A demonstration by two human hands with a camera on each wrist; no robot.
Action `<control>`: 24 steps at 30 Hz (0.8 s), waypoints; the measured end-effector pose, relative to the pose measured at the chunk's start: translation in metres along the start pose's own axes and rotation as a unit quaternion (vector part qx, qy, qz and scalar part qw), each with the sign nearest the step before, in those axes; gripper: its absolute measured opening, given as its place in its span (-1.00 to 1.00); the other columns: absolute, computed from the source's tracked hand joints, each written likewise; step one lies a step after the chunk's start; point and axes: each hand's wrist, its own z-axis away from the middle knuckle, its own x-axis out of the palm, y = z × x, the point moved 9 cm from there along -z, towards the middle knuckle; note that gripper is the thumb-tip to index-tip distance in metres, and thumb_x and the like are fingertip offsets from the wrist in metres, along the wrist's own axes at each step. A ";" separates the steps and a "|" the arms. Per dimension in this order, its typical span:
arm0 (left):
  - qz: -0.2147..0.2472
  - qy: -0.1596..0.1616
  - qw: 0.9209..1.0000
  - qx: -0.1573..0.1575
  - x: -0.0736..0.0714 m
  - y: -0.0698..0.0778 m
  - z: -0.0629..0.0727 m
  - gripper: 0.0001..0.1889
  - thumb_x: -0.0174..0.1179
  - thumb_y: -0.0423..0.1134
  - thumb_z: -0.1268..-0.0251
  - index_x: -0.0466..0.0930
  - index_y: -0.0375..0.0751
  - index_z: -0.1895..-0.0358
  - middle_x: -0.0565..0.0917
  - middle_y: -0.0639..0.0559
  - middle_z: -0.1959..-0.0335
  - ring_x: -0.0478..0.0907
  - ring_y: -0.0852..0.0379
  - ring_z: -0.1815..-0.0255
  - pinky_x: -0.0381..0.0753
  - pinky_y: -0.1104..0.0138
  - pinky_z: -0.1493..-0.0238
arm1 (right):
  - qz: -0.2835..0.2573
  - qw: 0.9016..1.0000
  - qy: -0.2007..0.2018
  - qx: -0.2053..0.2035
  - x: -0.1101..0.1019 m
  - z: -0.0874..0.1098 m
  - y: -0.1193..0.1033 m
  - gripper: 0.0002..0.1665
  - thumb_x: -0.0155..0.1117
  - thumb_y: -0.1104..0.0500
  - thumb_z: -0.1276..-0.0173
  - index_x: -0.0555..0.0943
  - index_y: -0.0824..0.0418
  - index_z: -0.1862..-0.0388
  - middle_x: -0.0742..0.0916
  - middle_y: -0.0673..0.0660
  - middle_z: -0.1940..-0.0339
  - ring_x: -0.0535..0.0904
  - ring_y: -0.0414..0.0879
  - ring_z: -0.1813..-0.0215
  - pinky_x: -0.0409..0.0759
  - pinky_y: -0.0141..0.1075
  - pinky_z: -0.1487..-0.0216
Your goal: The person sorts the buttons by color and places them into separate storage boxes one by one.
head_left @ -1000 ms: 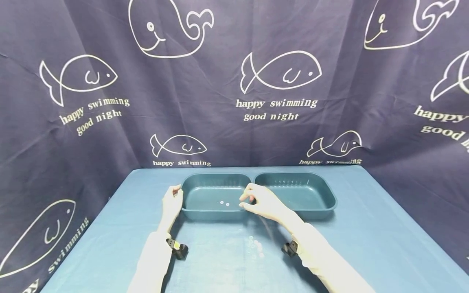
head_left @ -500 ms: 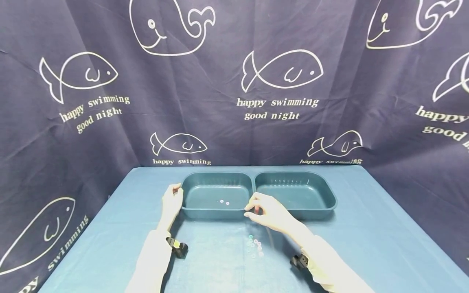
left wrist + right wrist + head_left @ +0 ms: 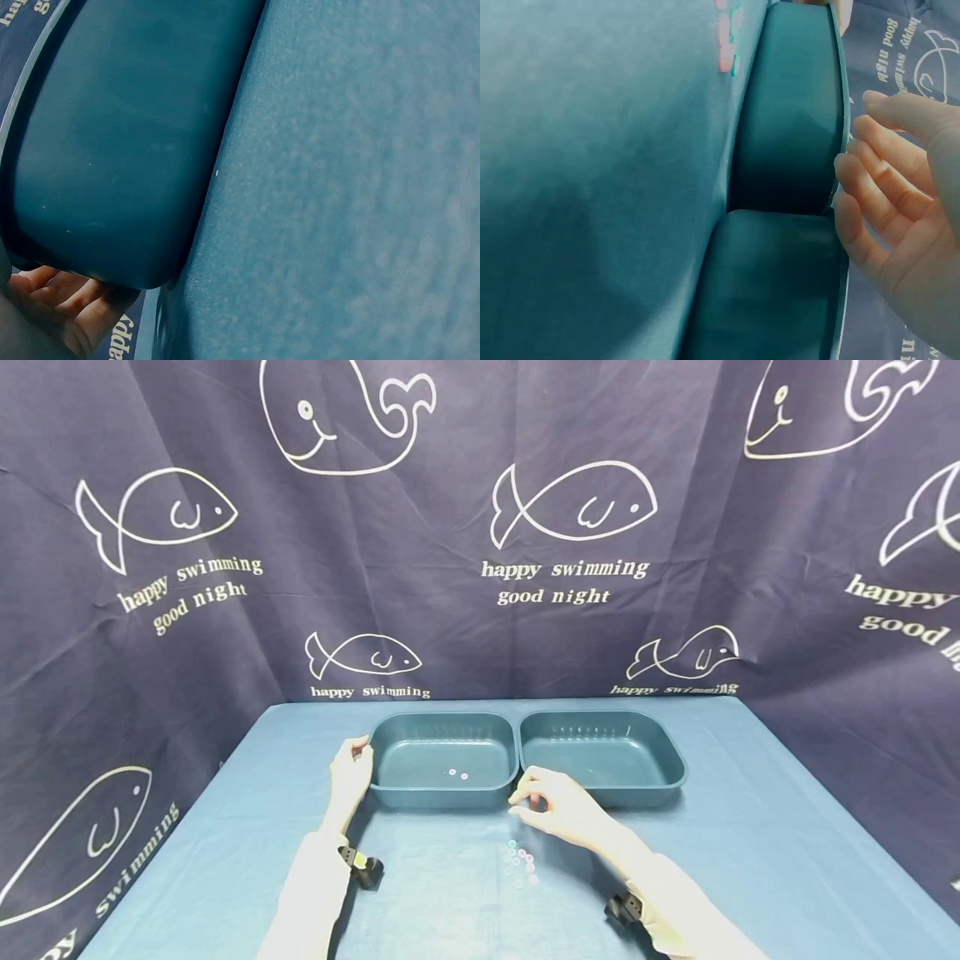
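My left hand (image 3: 351,777) rests at the left end of the left teal bin (image 3: 442,797), its fingers against the outer end wall. In the left wrist view those fingers (image 3: 79,304) lie behind the bin's end, and the thumb is mostly hidden. My right hand (image 3: 562,806) hovers over the front edge where the two bins meet. Its fingers (image 3: 885,180) are loosely bent, thumb apart, with nothing visible between them. Small pink and teal rings (image 3: 522,858) lie on the table in front of the bins. Two small pale rings (image 3: 458,774) lie inside the left bin.
The right teal bin (image 3: 645,795) stands side by side with the left one. A blue cloth (image 3: 435,893) covers the table. Dark fabric (image 3: 457,527) printed with white fish and whales hangs behind and at the sides.
My right hand has moved back from above the left bin, rightward and nearer to me, toward the loose rings. My left hand has stayed at the bin's left end. The bins have not moved.
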 end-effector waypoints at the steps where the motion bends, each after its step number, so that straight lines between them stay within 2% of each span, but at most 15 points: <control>1: 0.000 -0.001 1.000 -0.001 0.000 0.000 0.000 -0.68 -0.07 -0.38 -0.31 0.45 -0.45 -0.07 0.55 -0.40 -0.04 0.48 -0.28 -0.11 0.42 -0.02 -0.20 | 0.001 1.000 0.000 -0.001 0.001 0.002 0.000 -0.87 0.35 0.12 -0.16 0.70 0.09 0.30 0.60 -0.09 0.37 0.51 -0.24 0.41 0.42 -0.54 0.43; 6: -0.002 0.002 1.000 0.000 0.000 -0.001 0.000 -0.68 -0.07 -0.37 -0.31 0.45 -0.45 -0.07 0.54 -0.40 -0.04 0.48 -0.28 -0.11 0.41 -0.02 -0.20 | -0.008 1.000 -0.003 -0.002 0.005 0.009 0.001 -0.91 0.35 0.14 -0.15 0.71 0.07 0.34 0.62 -0.10 0.39 0.52 -0.26 0.44 0.42 -0.57 0.47; 11: 0.000 0.005 1.000 0.006 -0.001 0.001 0.000 -0.69 -0.06 -0.38 -0.30 0.46 -0.45 -0.05 0.56 -0.40 -0.02 0.50 -0.27 -0.09 0.42 0.00 -0.19 | -0.005 1.000 -0.028 -0.004 0.011 0.015 -0.003 -0.93 0.35 0.10 -0.16 0.71 0.06 0.38 0.62 -0.12 0.40 0.54 -0.30 0.42 0.45 -0.57 0.45; 16: 0.002 0.006 1.000 0.009 -0.001 0.002 0.001 -0.68 -0.05 -0.38 -0.29 0.47 -0.46 -0.04 0.56 -0.41 -0.01 0.50 -0.28 -0.08 0.43 -0.01 -0.18 | -0.003 0.999 -0.034 -0.005 0.012 0.019 -0.004 -0.94 0.36 0.13 -0.13 0.70 0.03 0.38 0.62 -0.13 0.40 0.54 -0.27 0.42 0.44 -0.57 0.44; 24: 0.003 0.001 1.000 0.000 0.000 0.001 0.001 -0.68 -0.07 -0.38 -0.31 0.46 -0.45 -0.06 0.56 -0.40 -0.03 0.50 -0.27 -0.10 0.42 -0.01 -0.19 | -0.006 0.998 -0.060 0.023 0.015 0.023 0.006 -0.93 0.35 0.11 -0.14 0.72 0.04 0.38 0.61 -0.13 0.44 0.51 -0.24 0.43 0.43 -0.54 0.43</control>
